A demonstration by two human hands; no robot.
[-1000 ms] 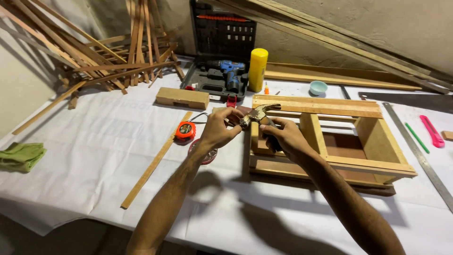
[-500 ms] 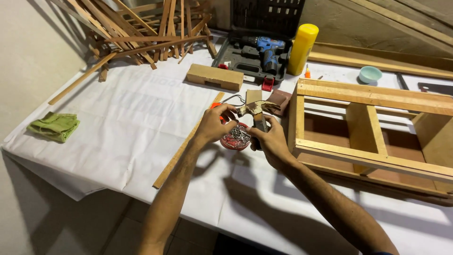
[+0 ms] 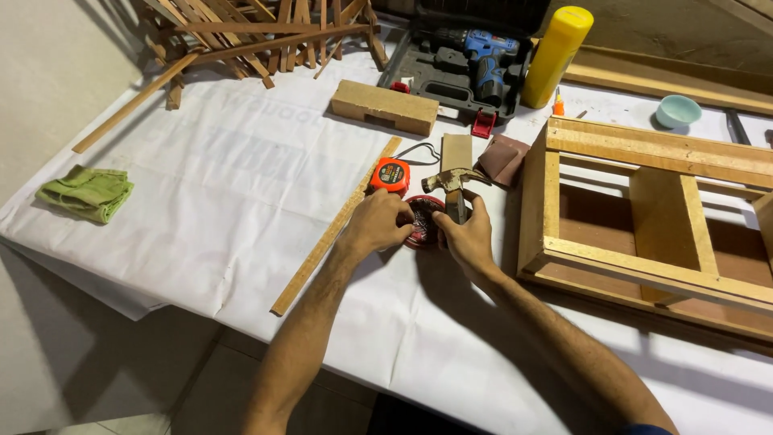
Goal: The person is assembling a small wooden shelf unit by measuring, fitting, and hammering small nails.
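Resting on the bench, a round red tin (image 3: 422, 223) is pinched by left hand (image 3: 377, 222); beside it, a hammer (image 3: 452, 187) is gripped by right hand (image 3: 465, 235).

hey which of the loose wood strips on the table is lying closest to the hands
The long thin wood strip lying diagonally on the white sheet, just beside the left hand. The other strips sit in the heap at the table's far edge.

Both forearms are bare from wrist to elbow, with no watch, band or glove. The left hand (image 3: 377, 222) and right hand (image 3: 467, 238) wear no rings. A dark blue sleeve edge (image 3: 644, 428) shows at the right upper arm.
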